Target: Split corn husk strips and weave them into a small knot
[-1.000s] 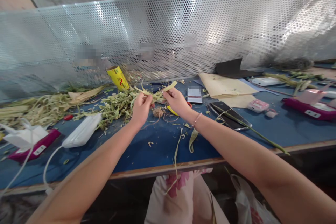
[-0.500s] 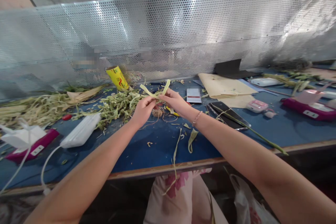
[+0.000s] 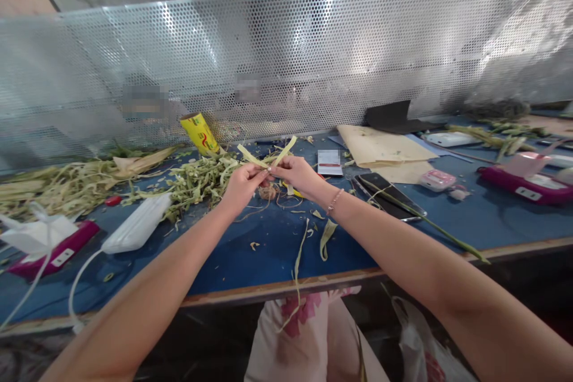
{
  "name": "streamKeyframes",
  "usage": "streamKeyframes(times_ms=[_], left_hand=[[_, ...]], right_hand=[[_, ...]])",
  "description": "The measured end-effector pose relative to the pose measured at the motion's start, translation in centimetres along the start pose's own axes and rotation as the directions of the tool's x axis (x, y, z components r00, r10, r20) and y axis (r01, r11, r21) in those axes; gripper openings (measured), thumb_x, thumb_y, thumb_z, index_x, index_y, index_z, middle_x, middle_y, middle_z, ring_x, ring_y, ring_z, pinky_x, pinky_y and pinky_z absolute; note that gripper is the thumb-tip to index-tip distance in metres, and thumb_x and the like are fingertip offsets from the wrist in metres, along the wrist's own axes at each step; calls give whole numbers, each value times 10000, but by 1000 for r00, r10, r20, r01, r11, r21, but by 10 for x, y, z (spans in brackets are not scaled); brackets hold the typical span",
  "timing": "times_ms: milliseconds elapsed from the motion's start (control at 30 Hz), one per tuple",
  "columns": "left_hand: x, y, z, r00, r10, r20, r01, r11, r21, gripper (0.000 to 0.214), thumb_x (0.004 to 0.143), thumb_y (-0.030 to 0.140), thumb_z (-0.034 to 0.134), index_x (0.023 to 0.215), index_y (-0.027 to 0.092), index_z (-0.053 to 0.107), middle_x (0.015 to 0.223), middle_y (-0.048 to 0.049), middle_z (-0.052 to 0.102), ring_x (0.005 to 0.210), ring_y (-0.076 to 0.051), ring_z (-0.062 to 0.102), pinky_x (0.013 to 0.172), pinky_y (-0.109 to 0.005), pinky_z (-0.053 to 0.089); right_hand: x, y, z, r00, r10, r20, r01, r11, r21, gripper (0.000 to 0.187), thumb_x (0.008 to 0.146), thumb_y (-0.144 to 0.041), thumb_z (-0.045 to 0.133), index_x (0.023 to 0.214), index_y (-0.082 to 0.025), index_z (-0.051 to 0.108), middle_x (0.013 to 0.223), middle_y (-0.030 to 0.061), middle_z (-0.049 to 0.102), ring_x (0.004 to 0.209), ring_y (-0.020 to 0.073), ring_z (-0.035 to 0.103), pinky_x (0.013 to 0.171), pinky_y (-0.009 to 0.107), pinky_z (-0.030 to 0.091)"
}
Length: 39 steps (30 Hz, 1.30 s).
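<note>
Between my hands is a pale green leaf strip (image 3: 285, 149), its two ends sticking up in a V. My left hand (image 3: 244, 184) pinches it from the left, and my right hand (image 3: 293, 172) pinches it from the right, their fingertips nearly meeting. The exact grip at the middle of the strip is too small to make out. Below the fingertips lies a small ball of brown twine (image 3: 267, 192) with loose thread. A yellow-handled tool (image 3: 292, 190) is partly hidden behind my right hand. To the left sits a heap of short knotted leaf pieces (image 3: 197, 182).
A yellow tube (image 3: 200, 133) stands tilted behind the heap. At left are a white cased device with a cable (image 3: 136, 224) and a magenta box (image 3: 74, 250). A phone (image 3: 389, 196), brown paper (image 3: 380, 149) and another magenta box (image 3: 523, 185) lie right. A perforated metal screen (image 3: 286, 59) closes the back.
The strip's right end has swung outward to the right, so the V is wider. My hands stay close together in nearly the same place.
</note>
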<state>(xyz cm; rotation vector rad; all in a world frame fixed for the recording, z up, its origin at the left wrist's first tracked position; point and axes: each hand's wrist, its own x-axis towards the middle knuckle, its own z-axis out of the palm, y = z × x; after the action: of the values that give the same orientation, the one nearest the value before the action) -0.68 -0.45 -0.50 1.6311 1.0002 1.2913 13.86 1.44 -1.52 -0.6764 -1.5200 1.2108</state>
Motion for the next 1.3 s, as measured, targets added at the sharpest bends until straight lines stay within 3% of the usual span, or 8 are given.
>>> streamKeyframes(times_ms=[133,367,533,600,700,867,1133,1300], left_hand=[[3,-7,0,991,-122,52,131,962,-241,177,602,242,702,702,118,625,588,-28,622,497,-76,527,511,-212,433],[1,-5,3,937,-278,210,348,779,-521,173,597,166,704,644,139,539,531,20,543,451,-34,472,462,-166,417],[3,-10,1,958,-256,131,286,894,-344,225,627,251,683,735,160,508,577,13,568,477,-73,511,494,-220,432],[5,-13,-1,989,-142,-28,137,982,-130,277,628,292,673,788,177,477,565,32,569,494,-99,530,502,-234,425],[5,-13,-1,988,17,-153,8,987,162,251,610,271,662,745,179,471,557,43,564,522,-116,539,542,-252,425],[-1,-4,7,999,-39,-33,41,998,48,117,663,245,584,693,171,499,604,18,587,564,-117,565,583,-258,442],[-1,-6,10,982,-124,-140,117,992,-51,168,725,313,544,670,168,478,503,49,445,420,-63,381,427,-185,274],[0,-10,7,986,-27,-167,34,999,39,184,750,321,522,653,184,446,487,64,362,422,-65,331,421,-187,235]], right_hand=[[0,2,-1,999,43,20,-45,996,80,300,567,-388,693,645,-131,561,560,-44,508,456,22,339,426,192,229],[-4,0,0,990,88,112,-114,963,245,293,564,-374,709,648,-133,566,540,-49,505,434,16,342,418,189,229],[-1,4,-1,995,98,27,-102,969,226,290,551,-359,721,634,-138,553,522,-56,499,439,24,376,444,198,289],[1,7,0,991,130,-40,-118,968,222,305,529,-350,735,612,-141,529,502,-60,488,454,36,417,468,205,328],[3,11,1,983,156,-100,-130,965,229,338,488,-344,755,601,-149,502,506,-55,504,494,58,479,510,219,380],[2,8,6,990,114,-81,-102,984,145,335,503,-378,732,583,-147,504,503,-51,511,485,57,469,515,223,381],[1,10,11,997,55,-44,-56,998,-13,338,619,-465,614,599,-157,476,508,-67,439,453,52,378,464,215,296],[0,13,16,996,-1,-94,-15,985,-172,278,705,-410,537,597,-182,419,485,-78,355,460,62,322,459,217,256]])
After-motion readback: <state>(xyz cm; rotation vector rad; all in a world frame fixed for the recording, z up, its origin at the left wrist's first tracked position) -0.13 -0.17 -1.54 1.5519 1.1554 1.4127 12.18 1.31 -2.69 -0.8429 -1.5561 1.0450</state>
